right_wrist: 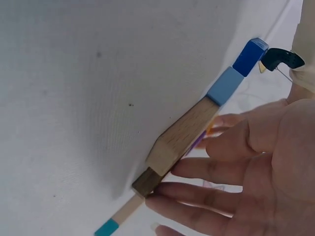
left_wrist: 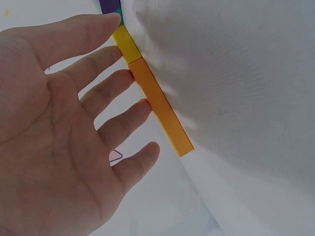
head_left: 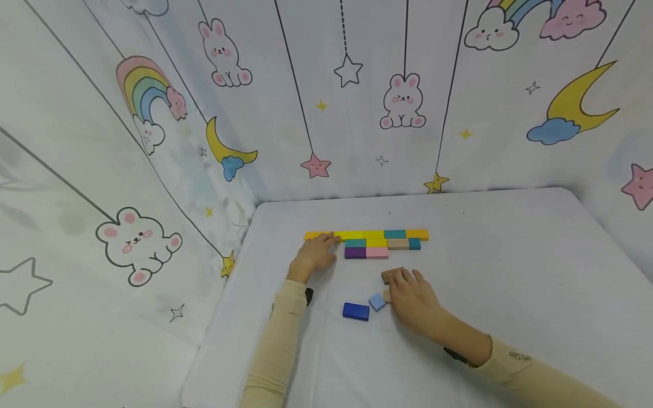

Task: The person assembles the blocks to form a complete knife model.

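Flat coloured blocks lie joined in rows at the table's middle; the back row has yellow blocks [head_left: 352, 234] and an orange block [left_wrist: 163, 110]. My left hand [head_left: 318, 253] rests at the left end of these rows, fingers extended, fingertips against the orange and yellow blocks. Nearer me, my right hand [head_left: 415, 300] reaches over a brown block [head_left: 390, 275] and a light wooden block [head_left: 387, 296], partly hiding both. Its fingers [right_wrist: 211, 169] look nearly straight, fingertips at the two wooden blocks. A light blue block [head_left: 377, 302] and a dark blue block [head_left: 356, 311] lie left of it.
In front of the back row sit purple [head_left: 355, 253] and pink [head_left: 377, 253] blocks, with teal and tan ones among the rows. A white cloth covers the table [head_left: 510, 266]. Behind stands a curtain [head_left: 357, 136] printed with rabbits, stars and moons.
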Tool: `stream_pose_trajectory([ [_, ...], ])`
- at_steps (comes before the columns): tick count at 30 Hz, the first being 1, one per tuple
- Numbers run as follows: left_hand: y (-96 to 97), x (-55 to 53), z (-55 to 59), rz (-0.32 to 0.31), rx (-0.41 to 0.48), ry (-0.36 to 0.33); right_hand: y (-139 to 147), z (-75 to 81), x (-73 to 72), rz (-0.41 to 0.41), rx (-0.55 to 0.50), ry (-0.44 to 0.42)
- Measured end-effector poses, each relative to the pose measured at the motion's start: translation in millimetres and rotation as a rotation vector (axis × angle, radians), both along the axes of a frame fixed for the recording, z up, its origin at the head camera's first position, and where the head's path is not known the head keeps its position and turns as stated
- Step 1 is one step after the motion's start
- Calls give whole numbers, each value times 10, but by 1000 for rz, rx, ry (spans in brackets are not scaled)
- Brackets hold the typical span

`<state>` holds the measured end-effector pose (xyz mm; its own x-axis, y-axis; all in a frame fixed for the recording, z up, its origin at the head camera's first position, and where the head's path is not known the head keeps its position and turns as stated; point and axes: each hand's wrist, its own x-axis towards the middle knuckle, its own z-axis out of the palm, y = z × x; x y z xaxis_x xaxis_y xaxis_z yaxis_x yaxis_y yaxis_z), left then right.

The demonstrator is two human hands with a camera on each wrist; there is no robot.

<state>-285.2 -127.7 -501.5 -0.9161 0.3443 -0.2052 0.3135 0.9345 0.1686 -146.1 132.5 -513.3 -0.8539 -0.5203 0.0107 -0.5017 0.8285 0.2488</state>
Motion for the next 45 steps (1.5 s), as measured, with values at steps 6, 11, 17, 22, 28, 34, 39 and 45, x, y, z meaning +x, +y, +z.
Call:
stream_pose_trajectory([
  [6, -9, 11, 9, 2, 6, -6, 42, 22, 6, -19, -64, 7],
  [11, -22, 21, 4, 9, 4, -6, 50, 53, 13, -41, -97, -9],
  [17, -28, 13, -24, 4, -6, -2, 56, 64, 12, -51, -91, -40],
  [22, -30, 8, -35, 2, 8, -7, 69, 42, -3, -66, -90, -42],
  [28, -22, 9, -25, -6, 10, -7, 96, 12, -28, -88, -121, -1],
  [34, -3, 17, 5, -5, 5, 1, 98, 11, -98, -125, -117, -11],
  [39, 8, 18, 41, -6, 6, 4, 96, 14, -184, -154, -108, -10],
  [45, 8, 17, 30, -8, 7, 2, 96, 11, -260, -166, -116, -4],
])
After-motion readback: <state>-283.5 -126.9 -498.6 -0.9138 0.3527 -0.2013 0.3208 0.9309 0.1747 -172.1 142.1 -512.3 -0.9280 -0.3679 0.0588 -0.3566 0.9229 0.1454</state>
